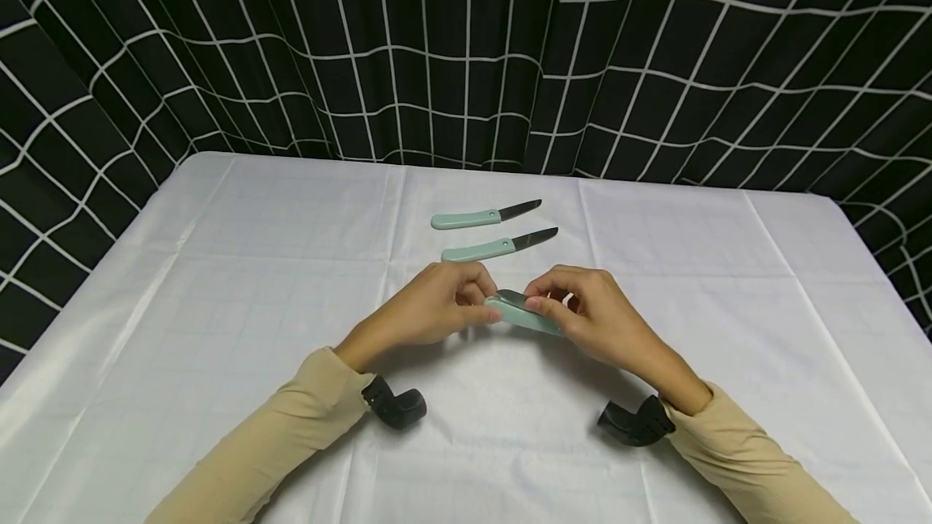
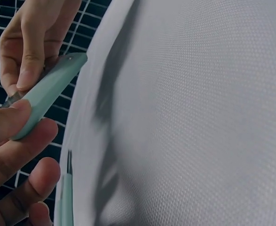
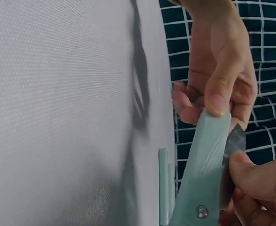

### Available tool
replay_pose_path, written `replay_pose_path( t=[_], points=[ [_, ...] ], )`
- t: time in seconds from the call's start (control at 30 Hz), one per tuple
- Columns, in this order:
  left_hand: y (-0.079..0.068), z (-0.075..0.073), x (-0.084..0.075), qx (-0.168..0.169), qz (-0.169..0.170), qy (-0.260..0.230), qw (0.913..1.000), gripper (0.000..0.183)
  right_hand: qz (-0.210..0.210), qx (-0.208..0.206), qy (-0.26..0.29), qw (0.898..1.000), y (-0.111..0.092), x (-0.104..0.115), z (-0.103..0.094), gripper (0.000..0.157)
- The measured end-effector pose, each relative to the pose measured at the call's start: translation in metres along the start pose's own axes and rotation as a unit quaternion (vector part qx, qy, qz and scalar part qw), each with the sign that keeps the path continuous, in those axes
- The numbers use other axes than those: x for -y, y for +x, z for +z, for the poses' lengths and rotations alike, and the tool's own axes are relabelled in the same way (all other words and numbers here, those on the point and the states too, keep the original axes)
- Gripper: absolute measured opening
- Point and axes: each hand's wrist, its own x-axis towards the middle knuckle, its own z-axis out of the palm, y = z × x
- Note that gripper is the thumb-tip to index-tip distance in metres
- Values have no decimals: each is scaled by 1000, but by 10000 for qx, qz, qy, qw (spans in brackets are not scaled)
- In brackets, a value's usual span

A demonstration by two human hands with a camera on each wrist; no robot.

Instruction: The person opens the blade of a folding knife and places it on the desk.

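Both hands hold one folding knife (image 1: pixel 530 320) with a mint-green handle, raised a little over the white cloth. Thumb and fingers of my left hand (image 1: pixel 444 302) pinch the end of the handle, as the right wrist view shows on the green handle (image 3: pixel 201 160). My right hand (image 1: pixel 593 310) pinches the dark blade (image 3: pixel 232 146) between thumb and fingers. That blade is partly folded out, lying at a narrow angle beside the handle. A round metal rivet (image 3: pixel 202 212) sits at the pivot end.
Beyond the hands, two more mint-green knives lie unfolded on the table, a far knife (image 1: pixel 466 219) and a nearer knife (image 1: pixel 480 251), blades to the right. White cloth (image 1: pixel 218 306) covers the table. A black curtain with white grid lines (image 1: pixel 466 47) hangs behind it.
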Motion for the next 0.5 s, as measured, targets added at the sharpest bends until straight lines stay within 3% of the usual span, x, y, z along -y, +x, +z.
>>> replay_pose_path(
  t=[0.3, 0.5],
  points=[
    [3, -1, 2, 239, -96, -74, 9996, 16, 18, -309, 133, 9994, 1, -2, -1, 4],
    [4, -1, 6, 331, -165, -46, 9993, 17, 450, -61, 242, 9987, 2, -1, -2, 6]
  ],
)
